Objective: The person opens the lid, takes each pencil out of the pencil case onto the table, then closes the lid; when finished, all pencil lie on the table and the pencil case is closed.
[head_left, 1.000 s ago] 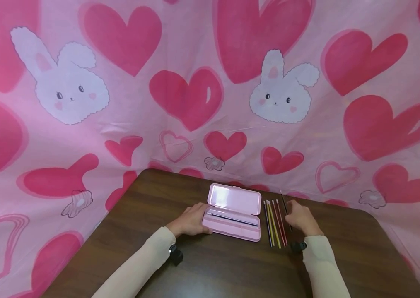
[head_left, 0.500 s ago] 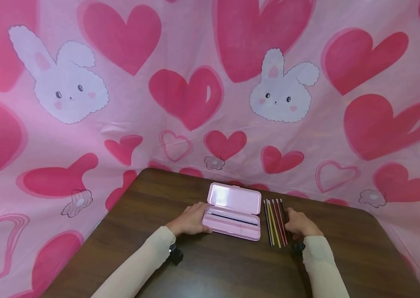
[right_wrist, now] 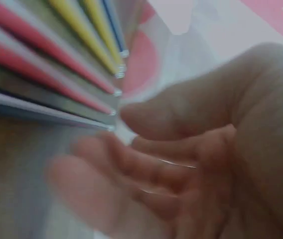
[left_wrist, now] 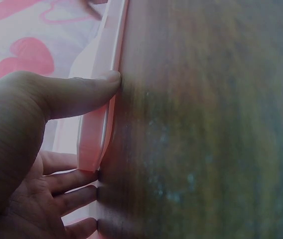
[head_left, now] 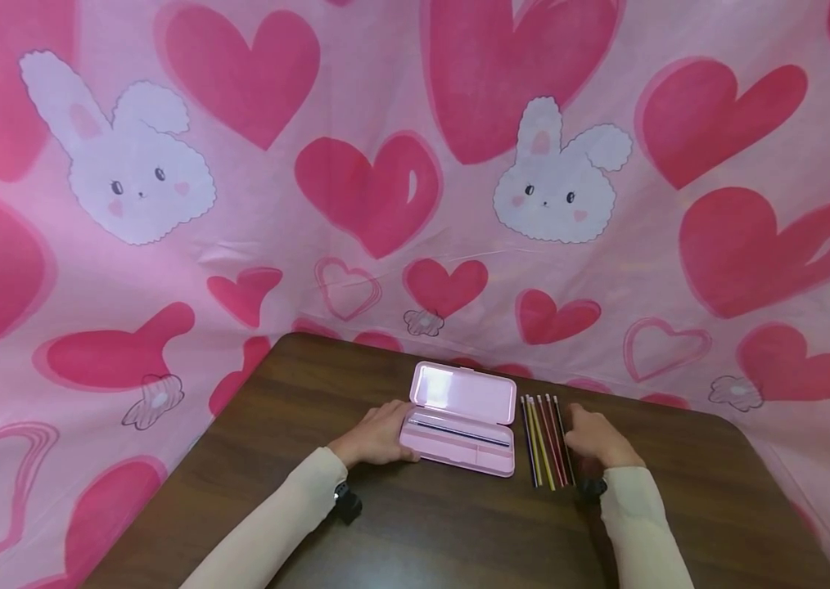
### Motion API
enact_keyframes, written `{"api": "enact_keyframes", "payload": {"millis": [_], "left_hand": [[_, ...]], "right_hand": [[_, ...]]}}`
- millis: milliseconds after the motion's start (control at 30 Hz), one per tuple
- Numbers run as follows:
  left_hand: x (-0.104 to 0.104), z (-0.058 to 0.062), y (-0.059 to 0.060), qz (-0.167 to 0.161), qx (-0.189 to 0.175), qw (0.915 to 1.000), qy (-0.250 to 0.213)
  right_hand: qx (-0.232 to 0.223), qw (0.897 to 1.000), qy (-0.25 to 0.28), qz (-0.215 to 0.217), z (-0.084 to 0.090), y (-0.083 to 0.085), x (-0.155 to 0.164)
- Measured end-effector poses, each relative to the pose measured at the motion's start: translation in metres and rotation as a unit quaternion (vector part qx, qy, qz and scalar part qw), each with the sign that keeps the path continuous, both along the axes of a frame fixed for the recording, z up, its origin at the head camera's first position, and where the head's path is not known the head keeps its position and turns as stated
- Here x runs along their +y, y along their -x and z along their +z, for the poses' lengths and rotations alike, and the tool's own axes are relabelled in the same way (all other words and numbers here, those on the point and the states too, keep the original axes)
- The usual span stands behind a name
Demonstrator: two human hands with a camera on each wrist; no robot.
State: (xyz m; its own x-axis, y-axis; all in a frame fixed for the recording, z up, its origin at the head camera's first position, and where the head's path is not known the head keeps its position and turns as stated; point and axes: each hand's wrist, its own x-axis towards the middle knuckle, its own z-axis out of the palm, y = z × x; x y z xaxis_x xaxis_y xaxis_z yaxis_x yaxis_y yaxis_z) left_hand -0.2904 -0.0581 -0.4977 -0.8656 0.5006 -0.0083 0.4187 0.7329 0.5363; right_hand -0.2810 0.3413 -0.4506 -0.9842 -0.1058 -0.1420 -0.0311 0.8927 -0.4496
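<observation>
A pink pencil case (head_left: 465, 394) lies on the table with its lid laid back, a dark pencil (head_left: 459, 429) inside. My left hand (head_left: 378, 433) holds its left end; in the left wrist view the thumb (left_wrist: 89, 92) lies on the case's front wall and several fingertips rest on the table beyond its end. To the case's right, red, yellow and blue pencils lie side by side, with a black pencil (head_left: 565, 442) rightmost. My right hand (head_left: 599, 433) is just right of that pencil. In the right wrist view its fingers hold nothing, near the pencils' ends.
The brown wooden table (head_left: 444, 532) has its back edge just beyond the case and pencils. A pink cloth (head_left: 356, 294) with hearts and rabbits hangs behind it. Each wrist carries a small black camera.
The black pencil, in my right hand earlier, has moved left to the end of the pencil row and is let go. My right hand has drawn slightly right. My left hand stays on the case.
</observation>
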Motion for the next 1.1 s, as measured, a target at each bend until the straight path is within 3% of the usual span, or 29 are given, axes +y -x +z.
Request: {"api": "enact_keyframes", "payload": {"millis": [67,167,267,333,433,533,867,1100], "left_hand": [[0.000,0.000,0.000,0.001,0.000,1.0000,-0.001],[0.000,0.001,0.000,0.003,-0.002,1.0000,-0.002],[0.000,0.002,0.000,0.004,-0.004,1.0000,-0.001],[0.000,0.002,0.000,0.004,-0.002,1.0000,0.002],[0.001,0.003,0.000,0.003,-0.002,1.0000,-0.001],[0.000,0.004,0.000,0.002,-0.001,1.0000,-0.003],[0.000,0.004,-0.001,0.002,-0.003,1.0000,-0.003],[0.000,0.004,-0.002,0.001,-0.002,1.0000,-0.002]], "right_hand": [[0.087,0.996,-0.002,0.001,0.003,0.003,-0.004],[0.224,0.974,0.033,-0.010,0.007,0.008,-0.017],[0.295,0.950,0.098,-0.009,0.009,0.009,-0.036],[0.311,0.942,0.125,0.001,0.009,0.008,-0.049],[0.321,0.934,0.156,0.025,0.008,0.007,-0.069],[0.315,0.933,0.167,0.046,0.003,0.006,-0.086],[0.243,0.954,0.117,0.134,-0.022,-0.003,-0.121],[0.192,0.964,0.096,0.159,-0.029,-0.006,-0.126]]}}
